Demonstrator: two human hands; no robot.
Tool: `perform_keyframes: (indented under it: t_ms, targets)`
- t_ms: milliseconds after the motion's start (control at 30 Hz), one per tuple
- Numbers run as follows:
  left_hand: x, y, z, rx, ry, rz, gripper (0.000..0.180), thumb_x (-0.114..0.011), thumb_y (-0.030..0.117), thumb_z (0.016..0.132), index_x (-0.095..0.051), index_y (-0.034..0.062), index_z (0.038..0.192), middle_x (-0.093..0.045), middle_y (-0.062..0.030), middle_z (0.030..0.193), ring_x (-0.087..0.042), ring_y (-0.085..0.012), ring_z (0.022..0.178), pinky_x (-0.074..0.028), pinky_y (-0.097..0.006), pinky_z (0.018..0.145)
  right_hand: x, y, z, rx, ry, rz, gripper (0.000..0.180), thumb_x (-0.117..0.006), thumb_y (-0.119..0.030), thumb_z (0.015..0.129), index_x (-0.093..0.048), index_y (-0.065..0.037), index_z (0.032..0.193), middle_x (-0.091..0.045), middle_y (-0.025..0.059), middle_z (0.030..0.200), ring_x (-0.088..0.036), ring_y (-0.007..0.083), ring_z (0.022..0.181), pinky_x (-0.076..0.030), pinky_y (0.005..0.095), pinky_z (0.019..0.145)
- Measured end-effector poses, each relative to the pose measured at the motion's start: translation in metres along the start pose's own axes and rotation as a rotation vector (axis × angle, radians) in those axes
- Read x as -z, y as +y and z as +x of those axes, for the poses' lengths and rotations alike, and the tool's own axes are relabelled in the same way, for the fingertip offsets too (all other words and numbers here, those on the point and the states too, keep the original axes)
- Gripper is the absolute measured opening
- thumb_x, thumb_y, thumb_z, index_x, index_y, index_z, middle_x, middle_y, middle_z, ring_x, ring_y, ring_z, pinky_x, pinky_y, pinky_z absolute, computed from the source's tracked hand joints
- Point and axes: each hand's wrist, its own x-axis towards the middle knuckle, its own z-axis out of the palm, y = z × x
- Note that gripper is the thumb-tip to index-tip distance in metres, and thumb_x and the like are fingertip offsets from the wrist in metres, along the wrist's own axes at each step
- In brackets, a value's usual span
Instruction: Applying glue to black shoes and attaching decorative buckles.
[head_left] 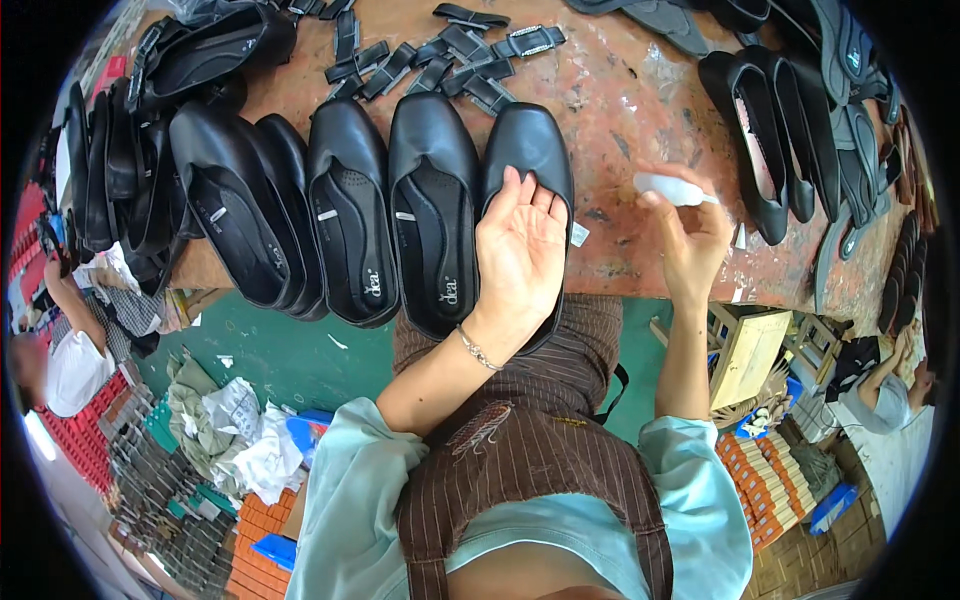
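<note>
Several black flat shoes stand in a row along the table's near edge, among them one shoe [435,140] in the middle. The shoe at the row's right end [527,135] lies under my left hand [520,245]. That hand is palm up over the shoe's opening, fingers extended, with the fingertips resting against its upper; I see nothing held in it. To the right, over the table, my right hand [690,235] is closed around a small white squeeze bottle [668,188] with a narrow nozzle pointing right. Black bow trims [430,65] lie loosely heaped beyond the row.
The worn reddish-brown table [620,120] carries more black shoes [755,140] at right and piled shoes [130,170] at left. Grey sole pieces [850,140] lie at the far right. A wooden stool [750,360] stands below the edge. Other people [80,370] appear at both sides.
</note>
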Motion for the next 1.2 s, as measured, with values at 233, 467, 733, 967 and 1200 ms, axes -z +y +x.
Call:
perform_keyframes:
  t_ms: [233,467,733,967,1200]
  targets:
    - [0.001,-0.001,-0.056,-0.042,0.258,0.06,0.013,-0.051,0.014,0.096,-0.057,0.0056,0.087,-0.063,-0.0041,0.094,-0.055,-0.0151,0.092,-0.042,-0.029,0.089,0.005,-0.011,-0.02,0.336,-0.315,-0.593,0.031,-0.079,-0.005,0.067,-0.069,-0.002,0.095,-0.069,0.008,0.085,-0.064,0.0196,0.075,-0.051,0.0291,0.066]
    - [0.003,-0.007,-0.056,-0.084,0.309,0.243,0.009,-0.056,0.004,0.092,-0.055,0.0089,0.085,-0.061,-0.0002,0.092,-0.056,-0.0088,0.086,-0.046,-0.025,0.081,-0.01,-0.014,-0.022,0.456,-0.453,-0.795,0.031,-0.079,-0.014,0.066,-0.067,-0.004,0.093,-0.063,0.0066,0.077,-0.056,0.0224,0.067,-0.047,0.0328,0.058]
    - [0.003,-0.009,-0.058,-0.124,0.265,0.277,0.004,-0.055,0.002,0.092,-0.055,0.0057,0.093,-0.062,-0.0033,0.099,-0.057,-0.009,0.092,-0.046,-0.026,0.088,-0.023,-0.018,-0.019,0.534,-0.51,-0.884,0.026,-0.075,-0.02,0.072,-0.064,-0.004,0.09,-0.058,0.0066,0.074,-0.054,0.025,0.068,-0.047,0.0351,0.058]
    - [0.011,-0.009,-0.059,-0.13,0.192,0.249,0.005,-0.055,0.002,0.093,-0.056,0.006,0.091,-0.063,-0.0044,0.104,-0.057,-0.0088,0.097,-0.045,-0.025,0.088,-0.029,-0.021,-0.017,0.519,-0.535,-0.905,0.023,-0.074,-0.019,0.073,-0.063,-0.004,0.087,-0.057,0.0064,0.073,-0.053,0.0252,0.067,-0.046,0.0353,0.056]
    - [0.01,-0.009,-0.059,-0.13,0.235,0.247,0.006,-0.055,0.001,0.093,-0.056,0.0061,0.089,-0.063,-0.0037,0.101,-0.057,-0.0085,0.095,-0.045,-0.025,0.088,-0.033,-0.025,-0.016,0.515,-0.55,-0.933,0.021,-0.073,-0.018,0.074,-0.062,-0.004,0.084,-0.057,0.0068,0.073,-0.054,0.0253,0.068,-0.046,0.0356,0.055]
